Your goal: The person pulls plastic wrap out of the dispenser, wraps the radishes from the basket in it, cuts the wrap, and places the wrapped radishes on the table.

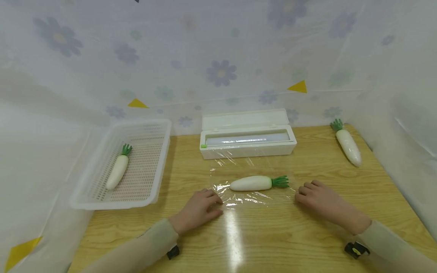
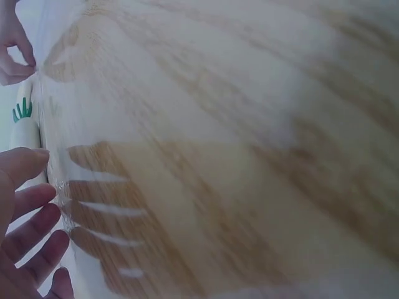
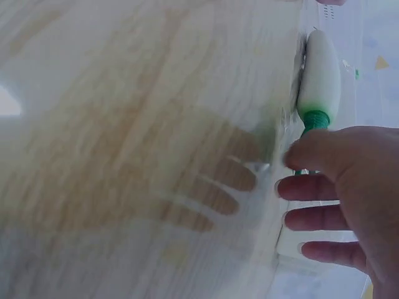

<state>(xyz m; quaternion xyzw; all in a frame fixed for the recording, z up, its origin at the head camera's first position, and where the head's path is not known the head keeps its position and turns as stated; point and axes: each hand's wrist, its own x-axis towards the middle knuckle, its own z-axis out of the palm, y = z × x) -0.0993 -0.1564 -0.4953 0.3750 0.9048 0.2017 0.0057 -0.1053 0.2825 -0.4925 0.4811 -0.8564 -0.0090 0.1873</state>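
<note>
A white radish (image 1: pixel 250 183) with green leaf ends lies across a sheet of clear plastic wrap (image 1: pixel 246 201) on the table. The sheet runs back to a white dispenser box (image 1: pixel 247 152), whose lid stands up over the wrap roll (image 1: pixel 247 139). My left hand (image 1: pixel 199 210) is at the sheet's left front corner; its fingers (image 2: pixel 38 218) are spread and slightly bent. At the sheet's right edge is my right hand (image 1: pixel 322 201), with thumb and fingers (image 3: pixel 315 218) apart near the radish's leaves. Neither hand touches the radish.
On the left stands a white plastic basket (image 1: pixel 159 167) with another radish (image 1: pixel 117 172) in it. A third radish (image 1: pixel 349 147), shiny as if wrapped, lies at the back right of the wooden table (image 1: pixel 273 242). A flowered curtain (image 1: pixel 191 76) hangs behind.
</note>
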